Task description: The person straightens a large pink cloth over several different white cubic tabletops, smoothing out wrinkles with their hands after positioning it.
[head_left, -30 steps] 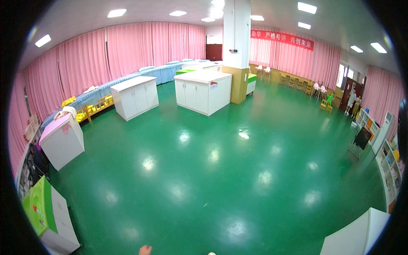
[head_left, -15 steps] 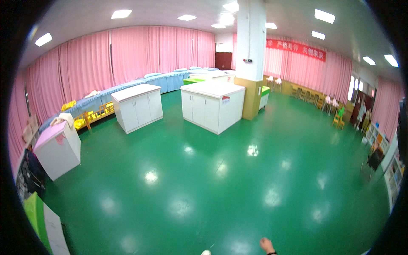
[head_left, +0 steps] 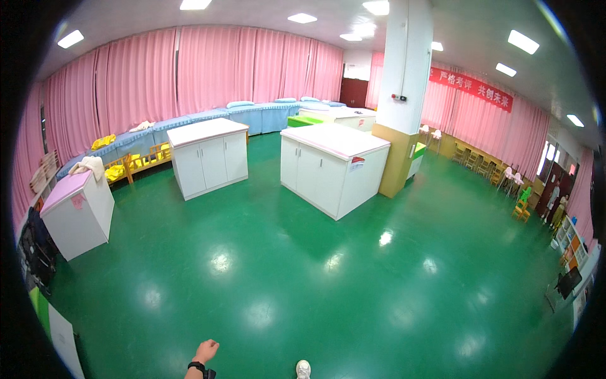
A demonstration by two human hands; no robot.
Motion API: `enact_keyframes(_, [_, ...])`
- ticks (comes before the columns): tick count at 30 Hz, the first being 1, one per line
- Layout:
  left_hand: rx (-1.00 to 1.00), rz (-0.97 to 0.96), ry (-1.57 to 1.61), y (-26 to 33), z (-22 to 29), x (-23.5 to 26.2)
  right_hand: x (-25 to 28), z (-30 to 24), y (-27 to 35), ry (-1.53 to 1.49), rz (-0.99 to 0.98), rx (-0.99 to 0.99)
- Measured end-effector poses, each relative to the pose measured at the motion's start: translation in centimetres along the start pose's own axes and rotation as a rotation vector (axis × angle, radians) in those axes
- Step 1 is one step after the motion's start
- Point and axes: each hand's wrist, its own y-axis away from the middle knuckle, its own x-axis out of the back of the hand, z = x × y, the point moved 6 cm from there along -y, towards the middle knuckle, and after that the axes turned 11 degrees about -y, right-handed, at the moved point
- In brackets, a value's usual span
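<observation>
My left hand (head_left: 207, 350) is at the lower edge of the head view, left of centre, with a dark watch (head_left: 201, 368) at its wrist. Its fingers are curled loosely together, and nothing shows in them. It hangs over the green floor (head_left: 271, 278), touching nothing. One white shoe (head_left: 303, 369) shows at the bottom edge, right of that hand. My right hand is out of the picture.
White cabinets stand ahead: a large one (head_left: 315, 167), one to its left (head_left: 211, 161) and one at far left (head_left: 79, 218). A square pillar (head_left: 407, 76) rises beside the large one. Blue-covered beds (head_left: 246, 117) line the curtained wall. People (head_left: 555, 199) stand far right.
My left hand has come into the picture, and my right hand has gone out of it. The large cabinet and pillar look nearer and sit further right. More of the shoe shows.
</observation>
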Motion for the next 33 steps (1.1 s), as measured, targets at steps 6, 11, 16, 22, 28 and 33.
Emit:
enact_keyframes(6, [0.054, -0.37, -0.402, -3.3, -13.9, -6.9, 1.5, -25.1, -16.1, 0.089, -0.025, 0.276])
enact_keyframes(11, [0.473, -0.613, -0.189, -2.3, -11.1, -7.8, 10.7, -56.2, -25.6, 0.131, 0.25, 0.716])
enact_keyframes(16, [0.597, -0.6, -0.085, -9.8, -6.4, -6.6, 17.2, -80.2, -24.8, 0.013, 0.224, 0.864])
enact_keyframes(22, [0.587, -0.498, -0.119, -30.0, -3.2, -6.0, 15.8, -81.8, -33.9, 0.245, 0.077, 0.612])
enact_keyframes(28, [0.412, -0.21, -0.191, -57.5, 4.1, -1.2, 14.8, -68.9, -42.0, 0.278, 0.06, 0.318])
enact_keyframes(33, [0.131, 0.021, -0.002, -80.0, 22.2, 7.5, 14.7, -72.4, -39.2, 0.158, 0.002, 0.062])
